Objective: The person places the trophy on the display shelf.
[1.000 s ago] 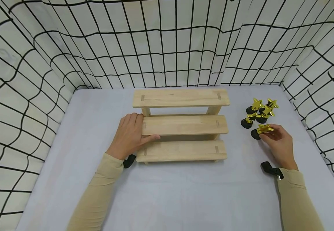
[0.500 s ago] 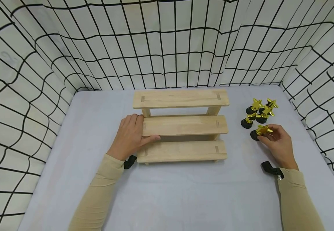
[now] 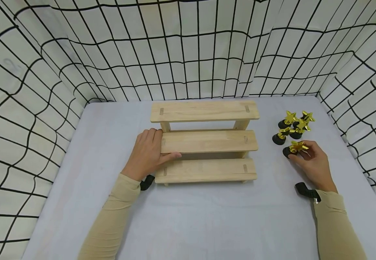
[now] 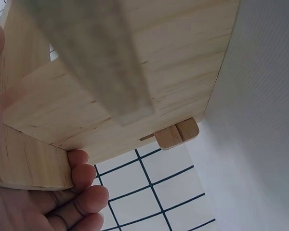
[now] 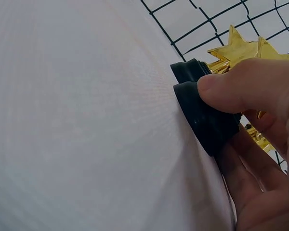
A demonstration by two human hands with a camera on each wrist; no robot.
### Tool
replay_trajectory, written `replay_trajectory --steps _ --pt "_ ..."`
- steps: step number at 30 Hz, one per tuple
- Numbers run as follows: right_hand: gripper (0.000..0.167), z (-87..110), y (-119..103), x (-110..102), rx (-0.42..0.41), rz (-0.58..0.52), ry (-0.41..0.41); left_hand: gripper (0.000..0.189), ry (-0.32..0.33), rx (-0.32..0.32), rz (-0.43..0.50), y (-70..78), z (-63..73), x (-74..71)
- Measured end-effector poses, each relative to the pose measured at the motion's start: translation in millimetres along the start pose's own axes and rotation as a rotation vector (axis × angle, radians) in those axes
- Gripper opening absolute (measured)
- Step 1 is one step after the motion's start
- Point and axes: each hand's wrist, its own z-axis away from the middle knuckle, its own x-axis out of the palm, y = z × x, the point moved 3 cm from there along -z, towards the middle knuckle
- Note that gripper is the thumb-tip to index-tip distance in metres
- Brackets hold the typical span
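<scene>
A three-tier wooden display stand [image 3: 208,142] stands mid-table. My left hand [image 3: 145,153] grips the left end of its middle step, thumb lying along the front edge. In the left wrist view, the fingers [image 4: 89,197] curl round the end of that plank [image 4: 36,161]. At the right, a small gold star trophy [image 3: 296,146] with a black base is pinched by my right hand [image 3: 316,166]. The right wrist view has the thumb on the black base [image 5: 209,118] and other fingers behind it. The base seems to be at the cloth; contact is hard to tell.
Several more gold star trophies [image 3: 301,125] stand in a cluster just beyond the right hand. White cloth covers the table [image 3: 207,220]. Black wire grid panels [image 3: 188,50] before white walls border the back and both sides.
The right hand's thumb has slid slightly down and left, from near the star to the trophy's base. The left hand and the stand look unchanged.
</scene>
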Motion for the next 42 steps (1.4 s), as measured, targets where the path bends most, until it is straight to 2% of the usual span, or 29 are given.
replay_trajectory --steps 12,26,35,42 --pt "0.053 -0.1 -10 0 -0.002 -0.017 0.033 0.105 0.0 -0.01 -0.006 -1.9 0.5 -2.7" --pt "0.053 0.9 -9 -1 0.041 0.027 -0.012 0.105 -0.002 -0.019 0.011 -1.8 5.8 -1.4" --pt "0.05 -0.4 -10 -4 0.026 0.06 -0.024 0.109 -0.022 -0.016 -0.002 -0.4 2.8 -0.9" --pt "0.052 0.3 -22 -5 -0.005 0.064 -0.015 0.11 -0.037 -0.021 -0.015 -1.3 2.7 -1.9"
